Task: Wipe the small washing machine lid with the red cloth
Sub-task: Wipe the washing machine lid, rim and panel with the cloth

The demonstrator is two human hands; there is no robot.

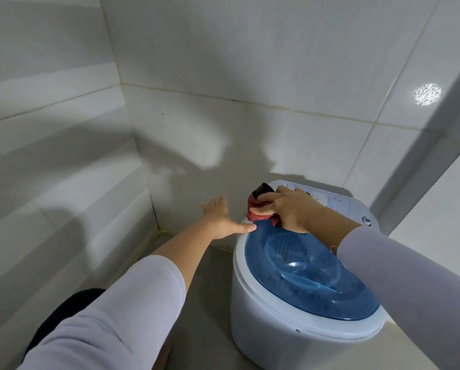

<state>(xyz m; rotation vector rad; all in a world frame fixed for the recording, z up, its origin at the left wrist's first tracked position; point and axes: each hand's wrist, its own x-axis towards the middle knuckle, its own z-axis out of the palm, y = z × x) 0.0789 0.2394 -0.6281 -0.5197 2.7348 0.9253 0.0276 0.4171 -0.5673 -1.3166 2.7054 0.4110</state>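
A small white washing machine (282, 324) stands on the floor at the lower right, with a translucent blue lid (303, 276) speckled with dark spots. My right hand (290, 209) presses a bunched red cloth (258, 212) against the lid's far left edge, near the white control panel (333, 201). A dark part of the cloth sticks up above my fingers. My left hand (223, 218) is spread flat, its thumb touching the machine's rim beside the cloth, its fingers reaching toward the wall.
White tiled walls (223, 76) meet in a corner just behind and left of the machine. A grey tiled floor (202, 303) runs between my left arm and the machine. A raised pale ledge (437, 161) slants along the right.
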